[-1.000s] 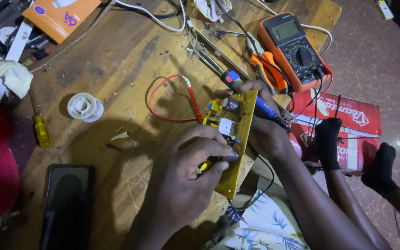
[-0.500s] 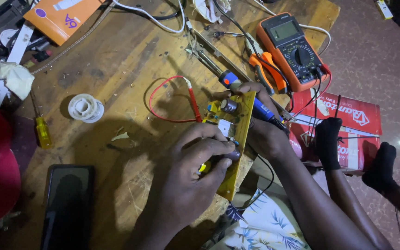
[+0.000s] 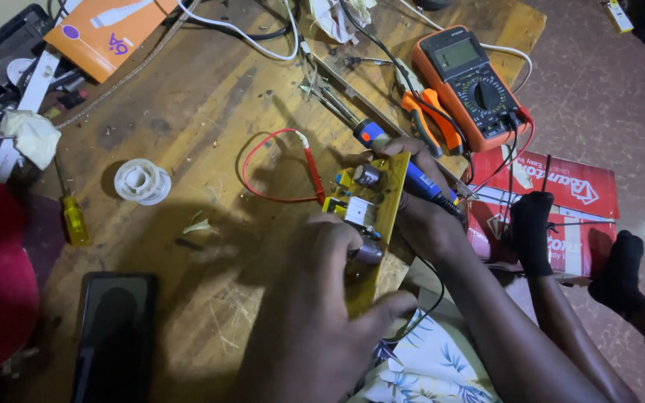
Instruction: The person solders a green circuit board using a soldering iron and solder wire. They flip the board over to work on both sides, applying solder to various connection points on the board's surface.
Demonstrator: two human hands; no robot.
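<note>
barely anything differs from a second ago: the yellow circuit board [image 3: 371, 224] keeps its place at the near edge of the wooden bench [image 3: 188, 134], tilted on its long side, and both hands stay on it. the left hand [image 3: 322, 313] is closed around the board's lower half, fingers over the component face and thumb hooked under its bottom edge; the grip looks a touch lower than before, so the white block and the round capacitor near the top of the board show more clearly. the right hand [image 3: 419, 209] cups the board's far edge from behind and also holds a blue-handled soldering iron [image 3: 404, 168], whose handle runs past the top of the board. judging by this, the board is being steadied and looked over, with the iron kept ready rather than put to a joint; i cannot tell where its tip sits.

a red wire loop [image 3: 278, 168] lies just left of the board. up and right of the board is an orange multimeter [image 3: 472, 82], with orange-handled pliers [image 3: 431, 123] between. well left of the board sit a solder spool [image 3: 142, 181], a yellow screwdriver [image 3: 74, 216] and a dark phone [image 3: 113, 336].
</note>
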